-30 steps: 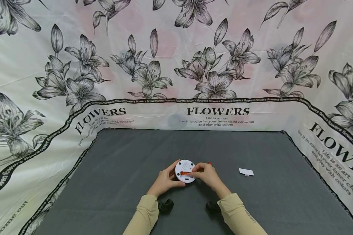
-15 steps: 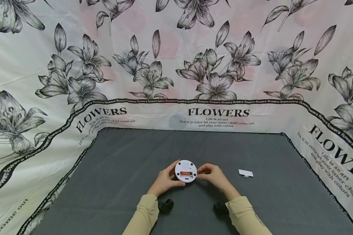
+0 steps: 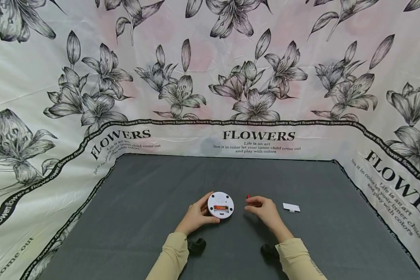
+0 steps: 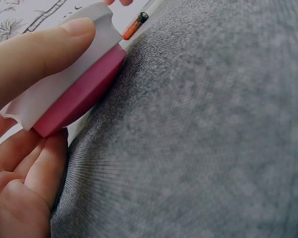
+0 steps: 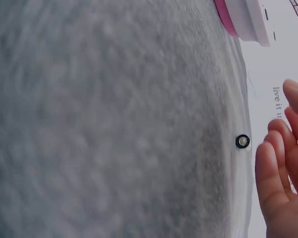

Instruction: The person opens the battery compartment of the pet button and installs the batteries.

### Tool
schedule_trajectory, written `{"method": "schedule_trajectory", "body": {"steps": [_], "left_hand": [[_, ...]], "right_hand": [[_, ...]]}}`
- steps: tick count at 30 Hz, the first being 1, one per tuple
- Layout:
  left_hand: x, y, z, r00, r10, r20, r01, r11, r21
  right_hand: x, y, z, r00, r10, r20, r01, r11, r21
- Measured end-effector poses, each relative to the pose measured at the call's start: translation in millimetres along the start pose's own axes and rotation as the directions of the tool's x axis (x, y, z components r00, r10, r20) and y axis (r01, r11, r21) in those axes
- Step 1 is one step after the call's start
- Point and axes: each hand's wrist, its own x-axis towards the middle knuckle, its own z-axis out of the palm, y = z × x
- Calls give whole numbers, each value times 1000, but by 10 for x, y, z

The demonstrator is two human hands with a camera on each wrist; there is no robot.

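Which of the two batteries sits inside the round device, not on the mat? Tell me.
The battery seated in the open slot of the white round device, held by the left hand. The other battery lies loose on the mat by the right hand.

I see a round gadget that is white on top, with a grid of small dots and an orange strip in its open slot; my left wrist view shows its lower half is pink. A small battery beside it is orange-red with a black tip. The counter is covered in plain dark grey cloth. A little white cover lies on it. My sleeves are pale beige. The backdrop is white with faint pink blotches, black-and-grey lily drawings and black lettering.
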Motion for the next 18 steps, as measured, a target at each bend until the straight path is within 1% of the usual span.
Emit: {"method": "schedule_trajectory", "body": {"steps": [2,6,13,18], "left_hand": [[-2,4,2,1000,-1,-2,1,1000,-2],[-7,5,5,1000,2,-4,-2,1000,-3],[-5,-7,8,1000,3,-11,-3,1000,-8],[-4,-7,0,1000,2,-9,-3,1000,-19]], "right_hand": [[1,3,-21,999,3,-43,-4,1000,-22],[4,19,-49,997,16,-80,-20,998,-58],[30,66,-47,995,49,-87,-60,990,-124],[67,96,-23,995,40,-94,-58,977,-206]]}}
